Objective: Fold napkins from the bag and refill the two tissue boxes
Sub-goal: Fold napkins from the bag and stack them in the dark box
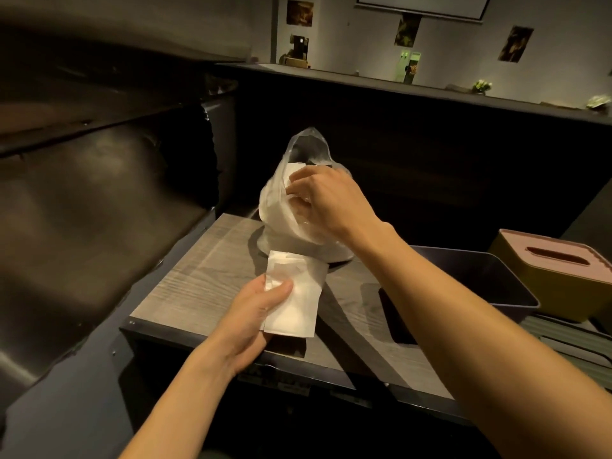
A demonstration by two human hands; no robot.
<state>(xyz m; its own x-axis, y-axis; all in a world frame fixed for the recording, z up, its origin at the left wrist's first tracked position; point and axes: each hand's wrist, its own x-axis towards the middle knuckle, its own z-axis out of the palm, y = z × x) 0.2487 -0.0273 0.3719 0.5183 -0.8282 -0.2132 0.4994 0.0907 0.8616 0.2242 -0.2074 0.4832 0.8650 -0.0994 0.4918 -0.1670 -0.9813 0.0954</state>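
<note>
**Station status: napkin bag, hands and tissue boxes**

Reference landmark: the clear plastic bag (298,207), standing upright toward the far edge of the wood-grain worktop (198,276).

1. Left of the bag, a dark padded seat (99,193) runs alongside the worktop.

2. Nearer the camera than the bag, and slightly left of it, the left hand (255,309) holds a stack of white napkins (294,299). The thumb lies on top of the stack and the fingers curl beneath it. The far edge of the stack reaches almost to the foot of the bag.

3. The bag holds more white napkins, visible through its wall. Its mouth is open at the top.

4. The right hand (324,203) is at the right side of the bag, at the height of its mouth. The fingers are bent against plastic and white paper (whether they pinch a napkin, the bag wall, or both cannot be told).

5. Right of the bag, partly behind the right forearm, a dark open tissue box (490,276) sits on the worktop.

6. Further right of the bag, just behind that box, stands a yellow tissue box (556,286) with a pink slotted lid (563,256) in place.
</note>
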